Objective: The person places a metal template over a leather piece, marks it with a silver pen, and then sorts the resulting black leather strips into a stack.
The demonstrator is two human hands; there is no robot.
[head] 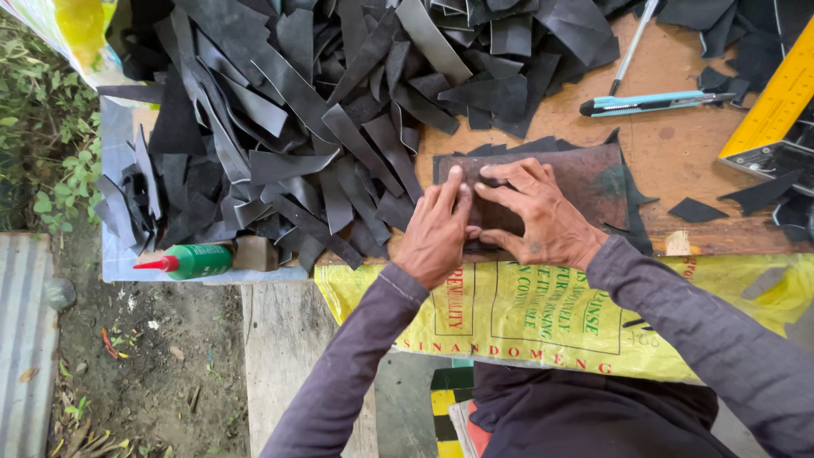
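The big wooden table (678,161) is my landmark, and most of its left half is buried under a heap of black leather strips (322,119). Near the table's front edge, in the middle, lies a flat dark brown leather sheet (585,174), and I am pressing down on it. My left hand (437,233) lies flat, fingers together, holding nothing, just pushing. My right hand (538,212) lies flat too, fingers spread wide, touching my left. To do this well, I think I should push evenly and keep the sheet from sliding. The front edge is just under my wrists, so I should not pull the sheet toward me. The heap touches the sheet's left side, so no room there. The bare wood to the right is open. Farther back on the right lie a yellow ruler (776,102) and a blue cutter knife (649,103). A green glue bottle (191,261) rests at the table's left front corner.
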